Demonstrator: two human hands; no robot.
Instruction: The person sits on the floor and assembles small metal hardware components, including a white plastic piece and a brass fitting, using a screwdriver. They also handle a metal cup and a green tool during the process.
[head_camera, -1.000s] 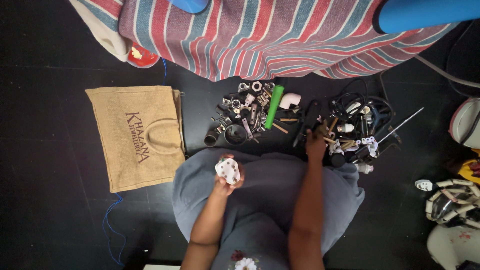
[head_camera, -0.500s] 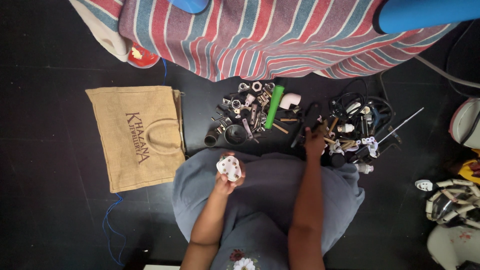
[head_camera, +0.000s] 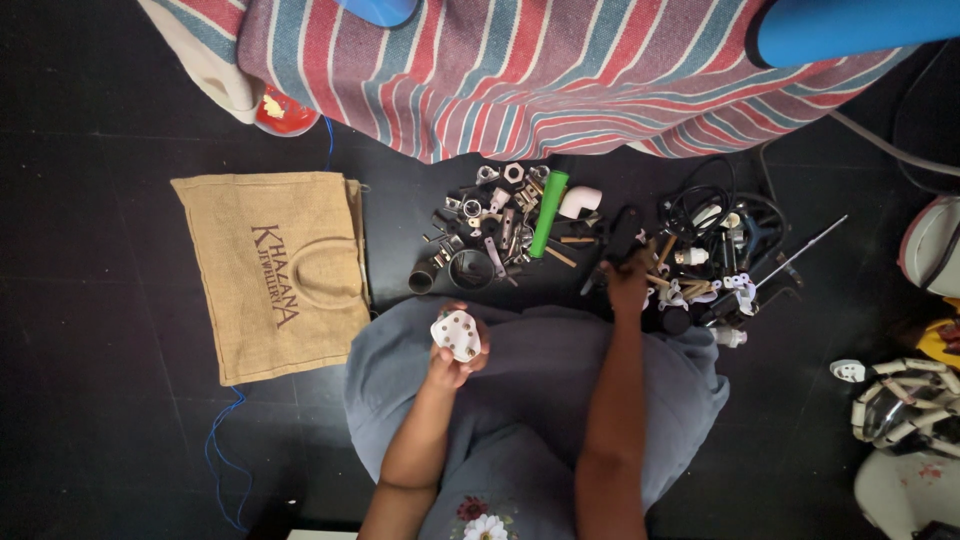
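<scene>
Dark floor (head_camera: 100, 420): we see a jute bag (head_camera: 272, 270) left of the left grip, a heap of metal fittings (head_camera: 490, 230) beyond it, tangled cables (head_camera: 720, 225) by the right grip.

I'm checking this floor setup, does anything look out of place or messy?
Yes. Small metal parts and tangled cables lie in loose heaps on the dark floor, unsorted. The left hand holds a white plug; the right hand reaches into the heap.

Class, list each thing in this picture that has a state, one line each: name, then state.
Left hand: raised over the lap, fingers shut on the white plug.
White plug: held, pin side up.
Right hand: reaching into the pile of cables and parts.
Jute bag: lying flat.
Green tube: lying flat among metal parts.
</scene>
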